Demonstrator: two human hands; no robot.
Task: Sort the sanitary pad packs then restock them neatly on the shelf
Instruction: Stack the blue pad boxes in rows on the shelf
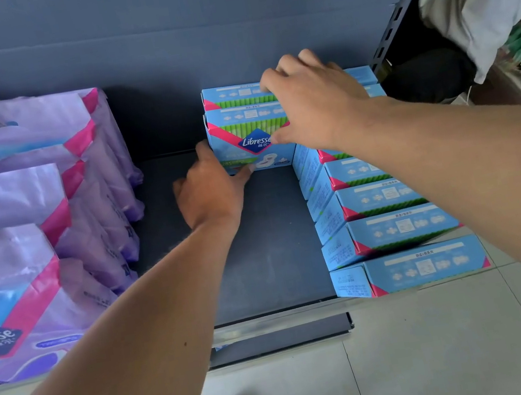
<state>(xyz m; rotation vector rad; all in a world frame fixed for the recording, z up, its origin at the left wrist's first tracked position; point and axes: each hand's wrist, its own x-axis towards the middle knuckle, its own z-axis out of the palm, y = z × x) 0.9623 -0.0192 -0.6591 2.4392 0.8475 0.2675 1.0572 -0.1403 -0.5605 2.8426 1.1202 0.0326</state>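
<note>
Already well into it: both hands are on the blue box (247, 138) standing at the back of the dark shelf (270, 241). The right hand (315, 100) drapes over the box's top, fingers curled down across the far edge and the thumb pressed on the front face beside the logo, so the box sits clamped under those fingers. The left hand (211, 185) meets the box's lower left corner, fingers curled round the side, thumb tip touching the bottom of the front face. Just beyond the right fingertips a second blue box (234, 94) stands behind the first, touching it.

Right of the right thumb, a row of blue boxes (390, 230) runs from the back to the shelf's front lip, lying packed one against the next (that column looks finished). Left of the left knuckles, well apart, the purple packs (21, 211) stand in overlapping rows, already grouped by kind.

So sorting appears largely done. What's left, by my reading, is filling the bare strip of shelf below the left wrist with more blue boxes; no loose stock shows in view.
</note>
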